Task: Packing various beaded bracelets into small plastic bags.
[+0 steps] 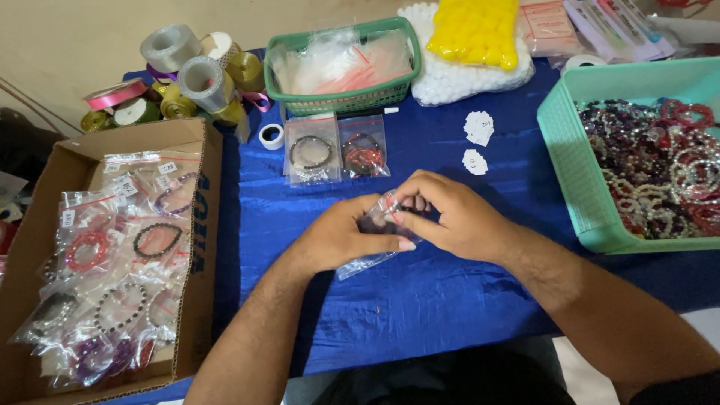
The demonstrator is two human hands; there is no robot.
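Our arms: they reach in from the bottom edge over the blue cloth surface (pixel 420 300).
Left hand (pixel 341 236): our fingers pinch the small clear plastic bag (pixel 367 259).
Right hand (pixel 450 217): our fingers squeeze the bag's top.
Bag: it sits between both hands, above the surface, with a dark bead bracelet (pixel 377 223) inside.
Left side: a brown cardboard box (pixel 30 225) of bagged bracelets.
Right side: a green plastic basket (pixel 570 165) of loose bracelets.

glossy clear plastic bag (pixel 373 238), shiny blue cloth (pixel 420 300)

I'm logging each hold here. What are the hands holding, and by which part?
Both hands, left hand and right hand, pinch a small clear plastic bag at its upper end.
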